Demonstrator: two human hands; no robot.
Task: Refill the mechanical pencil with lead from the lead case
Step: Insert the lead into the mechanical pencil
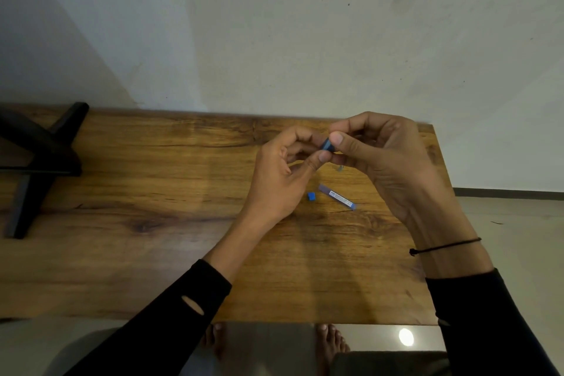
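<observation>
Both hands are raised above the wooden table (pixel 152 223), close together. My right hand (pixel 387 162) pinches a dark blue mechanical pencil (pixel 327 144), of which only a short end shows between my thumb and fingers. A small tip (pixel 340 167) peeks out below that hand. My left hand (pixel 283 174) meets the pencil's end with thumb and fingertips. On the table under my hands lies the slim clear lead case (pixel 337 197) with a blue end. Its small blue cap (pixel 311 196) sits apart, just to its left. No loose lead is visible.
A black stand with crossed legs (pixel 36 159) occupies the table's left end. A pale wall runs along the table's far edge. The table's right edge lies just past my right wrist, with tiled floor beyond. My bare feet show below the near edge.
</observation>
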